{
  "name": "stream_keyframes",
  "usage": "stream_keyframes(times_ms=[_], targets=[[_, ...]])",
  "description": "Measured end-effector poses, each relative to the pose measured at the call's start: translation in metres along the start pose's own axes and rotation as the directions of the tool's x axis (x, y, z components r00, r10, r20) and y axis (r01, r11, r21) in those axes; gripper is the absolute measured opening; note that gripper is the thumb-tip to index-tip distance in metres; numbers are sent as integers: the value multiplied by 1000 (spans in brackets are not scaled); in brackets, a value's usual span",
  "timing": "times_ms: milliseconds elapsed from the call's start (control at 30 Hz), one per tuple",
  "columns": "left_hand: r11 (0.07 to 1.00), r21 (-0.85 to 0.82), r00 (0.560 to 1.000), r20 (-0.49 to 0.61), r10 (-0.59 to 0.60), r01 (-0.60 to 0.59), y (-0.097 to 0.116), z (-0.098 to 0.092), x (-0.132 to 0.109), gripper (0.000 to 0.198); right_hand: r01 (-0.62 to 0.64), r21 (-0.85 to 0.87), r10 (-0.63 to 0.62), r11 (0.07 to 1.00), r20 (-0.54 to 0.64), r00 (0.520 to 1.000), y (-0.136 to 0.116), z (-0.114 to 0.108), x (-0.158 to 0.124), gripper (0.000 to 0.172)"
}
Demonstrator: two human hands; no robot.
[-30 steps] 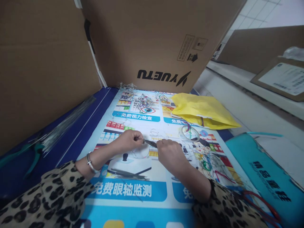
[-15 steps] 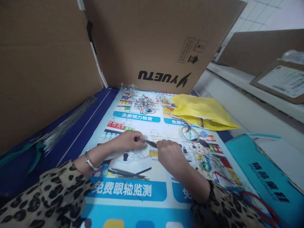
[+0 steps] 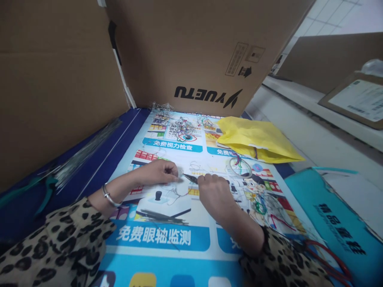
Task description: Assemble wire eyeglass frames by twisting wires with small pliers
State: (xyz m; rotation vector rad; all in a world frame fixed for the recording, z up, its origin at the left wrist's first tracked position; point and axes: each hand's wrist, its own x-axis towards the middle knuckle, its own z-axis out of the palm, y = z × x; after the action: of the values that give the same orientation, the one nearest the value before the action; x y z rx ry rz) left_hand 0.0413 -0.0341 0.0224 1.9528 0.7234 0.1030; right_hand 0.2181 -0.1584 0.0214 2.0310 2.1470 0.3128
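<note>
My left hand (image 3: 160,172), with a silver bangle at the wrist, pinches a small, pale, see-through piece (image 3: 180,172) that is too blurred to name. In my right hand (image 3: 216,194) is a pair of needle-nose pliers (image 3: 190,179); the fist hides their handles. The dark pointed jaws aim left, their tips very close to the pale piece; I cannot tell whether they touch it. Thin wire (image 3: 176,193) curls below the hands. Nearer me, a small bundle of dark straight wires (image 3: 161,217) lies on the printed poster (image 3: 155,261).
Large cardboard panels (image 3: 191,52) stand behind and to the left. Green-handled pliers (image 3: 48,193) and long straight wires (image 3: 86,153) lie at left. A wire tangle (image 3: 181,128), a yellow pouch (image 3: 254,135), a ring-shaped coil (image 3: 240,168), red handles (image 3: 329,255) and a teal box (image 3: 326,215) lie around.
My left hand has shifted slightly left and up, away from the right. The pliers' tips, which were at the left fingertips, now show a small distance from them.
</note>
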Motion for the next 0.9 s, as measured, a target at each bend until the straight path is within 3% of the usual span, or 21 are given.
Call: stream_keyframes(times_ms=[500,900], targets=[[997,-27,996,-46,-71,70,2,2,2,25,-98,62,100,993,-31,994,9,14,-2,14],[1000,11,998,-59,-21,22,0,4,1,22,-27,-1,27,1000,-72,997,4,2,-7,17]])
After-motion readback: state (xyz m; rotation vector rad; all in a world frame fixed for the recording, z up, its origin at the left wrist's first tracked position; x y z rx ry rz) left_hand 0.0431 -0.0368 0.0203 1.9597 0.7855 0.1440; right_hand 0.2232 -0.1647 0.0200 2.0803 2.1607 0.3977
